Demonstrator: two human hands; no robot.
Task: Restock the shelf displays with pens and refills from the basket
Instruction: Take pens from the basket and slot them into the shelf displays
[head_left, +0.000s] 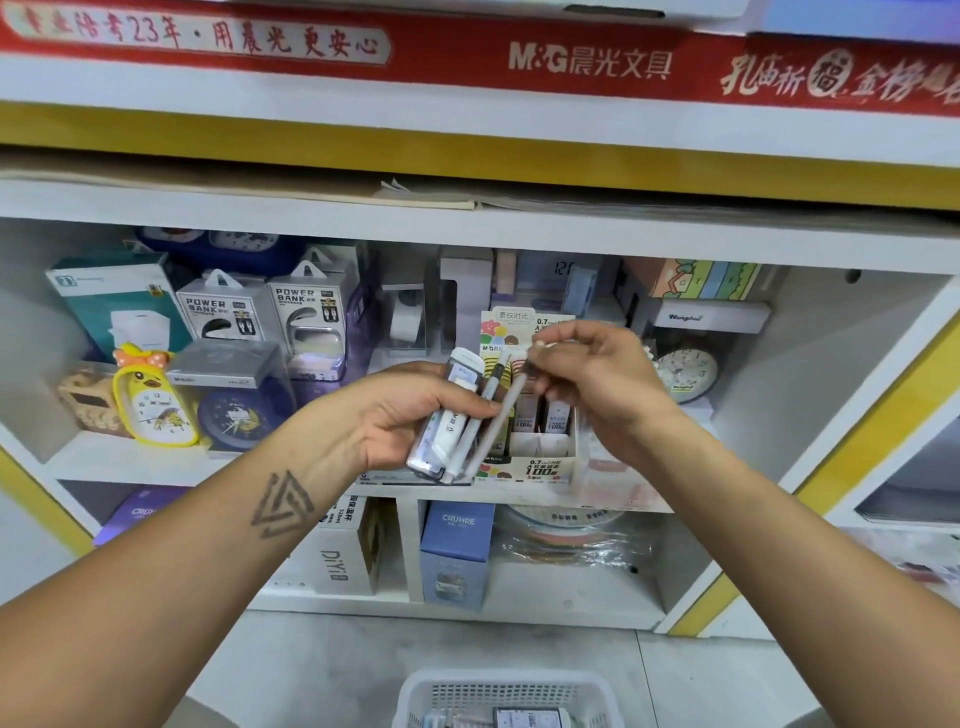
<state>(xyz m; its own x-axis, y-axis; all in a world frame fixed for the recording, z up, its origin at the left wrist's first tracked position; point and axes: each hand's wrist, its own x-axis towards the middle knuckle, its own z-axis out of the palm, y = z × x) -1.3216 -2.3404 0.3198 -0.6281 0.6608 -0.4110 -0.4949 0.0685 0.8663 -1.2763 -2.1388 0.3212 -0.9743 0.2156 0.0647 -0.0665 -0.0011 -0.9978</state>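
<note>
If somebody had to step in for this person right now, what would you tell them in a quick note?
Left hand grips a bundle of pens and refill packs.
Right hand pinches the top of one white pen, which leans against the bundle.
The display box on the shelf sits right behind the hands, partly filled, with open slots at its front.
The basket on the floor below holds more stock.
Left to do: place the white pen, the bundle, then the basket's contents.

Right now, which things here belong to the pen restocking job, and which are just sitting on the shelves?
Job: left hand gripping white pen packs; right hand pinching a slim white pen; cardboard refill display box; white plastic basket.
Bystanders: yellow duck clock; grey power bank boxes; blue carton.
</note>
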